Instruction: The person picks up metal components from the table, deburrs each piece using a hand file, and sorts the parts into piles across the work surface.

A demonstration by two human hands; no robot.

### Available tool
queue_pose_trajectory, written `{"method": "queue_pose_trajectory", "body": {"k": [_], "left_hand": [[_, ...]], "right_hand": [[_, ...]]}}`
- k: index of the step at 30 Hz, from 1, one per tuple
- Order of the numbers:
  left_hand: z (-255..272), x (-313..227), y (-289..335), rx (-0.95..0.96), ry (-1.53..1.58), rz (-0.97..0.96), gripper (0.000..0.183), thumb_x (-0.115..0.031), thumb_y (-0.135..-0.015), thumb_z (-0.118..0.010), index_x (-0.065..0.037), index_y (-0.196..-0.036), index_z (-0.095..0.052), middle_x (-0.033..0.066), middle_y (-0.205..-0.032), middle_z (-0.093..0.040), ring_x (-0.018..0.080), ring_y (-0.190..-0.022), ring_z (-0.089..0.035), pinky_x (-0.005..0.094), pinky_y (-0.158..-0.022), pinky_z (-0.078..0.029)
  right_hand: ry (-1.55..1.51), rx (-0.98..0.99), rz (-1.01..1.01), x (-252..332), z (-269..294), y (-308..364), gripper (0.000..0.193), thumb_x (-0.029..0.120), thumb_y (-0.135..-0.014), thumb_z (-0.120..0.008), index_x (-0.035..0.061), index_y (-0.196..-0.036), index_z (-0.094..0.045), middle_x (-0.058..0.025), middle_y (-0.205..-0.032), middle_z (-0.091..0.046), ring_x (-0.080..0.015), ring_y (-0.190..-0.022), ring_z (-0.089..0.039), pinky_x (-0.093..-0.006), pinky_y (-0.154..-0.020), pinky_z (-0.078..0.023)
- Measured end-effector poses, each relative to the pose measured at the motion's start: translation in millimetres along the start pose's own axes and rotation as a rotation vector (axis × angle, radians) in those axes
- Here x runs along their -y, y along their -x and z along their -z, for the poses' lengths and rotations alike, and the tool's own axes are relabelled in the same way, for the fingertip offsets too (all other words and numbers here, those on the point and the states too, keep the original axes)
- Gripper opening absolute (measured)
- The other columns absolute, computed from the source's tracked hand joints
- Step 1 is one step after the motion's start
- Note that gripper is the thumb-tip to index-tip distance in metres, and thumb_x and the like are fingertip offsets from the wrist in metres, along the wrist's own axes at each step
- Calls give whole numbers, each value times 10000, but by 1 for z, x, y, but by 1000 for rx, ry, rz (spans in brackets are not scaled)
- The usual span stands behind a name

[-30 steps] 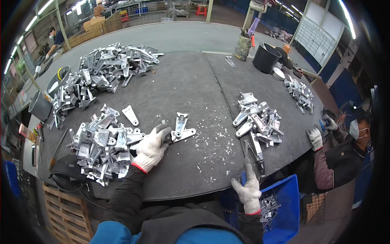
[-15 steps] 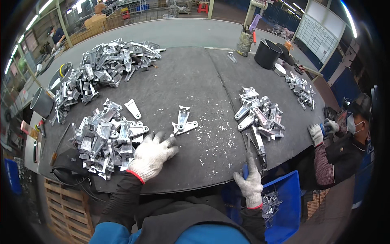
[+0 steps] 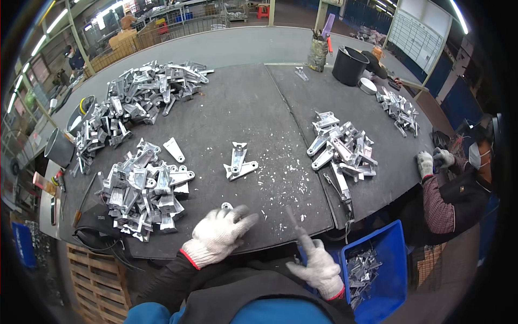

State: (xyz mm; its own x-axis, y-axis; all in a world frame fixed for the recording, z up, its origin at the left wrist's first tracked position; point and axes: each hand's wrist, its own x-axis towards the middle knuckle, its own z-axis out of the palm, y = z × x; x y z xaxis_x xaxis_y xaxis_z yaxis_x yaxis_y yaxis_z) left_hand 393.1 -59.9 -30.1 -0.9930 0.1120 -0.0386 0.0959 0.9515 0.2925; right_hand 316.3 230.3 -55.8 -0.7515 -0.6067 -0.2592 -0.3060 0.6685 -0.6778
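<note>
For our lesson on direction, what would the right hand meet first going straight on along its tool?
Probably the pale flakes scattered on the dark tabletop ahead of the right hand and its tool, though depth is unclear.

12 o'clock: red stool (image 3: 263,9) | 2 o'clock: gridded whiteboard (image 3: 416,36) | 8 o'clock: wooden pallet (image 3: 94,264) | 10 o'clock: cardboard box (image 3: 123,40)

Moderately bright indoor light over matte grey tabletop (image 3: 237,108); glaring ceiling tubes (image 3: 56,21) at ten o'clock, lone tube (image 3: 458,15) at two. Metal castings (image 3: 143,186) near nine o'clock give hard glints. Motion blur on right hand (image 3: 318,270) and slim tool (image 3: 294,218), five o'clock. Fisheye bows table edges; corners black. Far background at twelve soft.
</note>
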Motion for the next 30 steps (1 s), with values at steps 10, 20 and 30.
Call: {"method": "queue_pose_trajectory", "body": {"k": [10,20,30], "left_hand": [[-36,9,42,100,-157,-233,920,-540,-762,-796,-85,-1498,-482,103,-1504,-488,339,-1424,-437,557,-1195,-352],[-96,-22,20,-430,1195,311,467,-40,-858,-799,-75,-1298,-647,28,-1112,-706,173,-1030,-689,366,-997,-555],[-96,-23,-2,-366,1388,287,575,110,-836,-780,-13,-1369,-601,102,-1261,-710,213,-1194,-684,355,-1021,-587]], "right_hand": [[348,106,-201,-7,-30,15,927,313,-852,-715,360,-1639,-226,-228,-1244,-592,-460,-902,-721,-566,-781,-601],[159,15,3,30,-17,17,895,284,-860,-758,300,-1633,-308,-179,-1130,-645,-374,-917,-721,-441,-831,-609],[303,236,-116,92,-5,14,745,193,-886,-718,266,-1568,-426,-194,-1098,-664,-413,-865,-724,-502,-739,-608]]}}
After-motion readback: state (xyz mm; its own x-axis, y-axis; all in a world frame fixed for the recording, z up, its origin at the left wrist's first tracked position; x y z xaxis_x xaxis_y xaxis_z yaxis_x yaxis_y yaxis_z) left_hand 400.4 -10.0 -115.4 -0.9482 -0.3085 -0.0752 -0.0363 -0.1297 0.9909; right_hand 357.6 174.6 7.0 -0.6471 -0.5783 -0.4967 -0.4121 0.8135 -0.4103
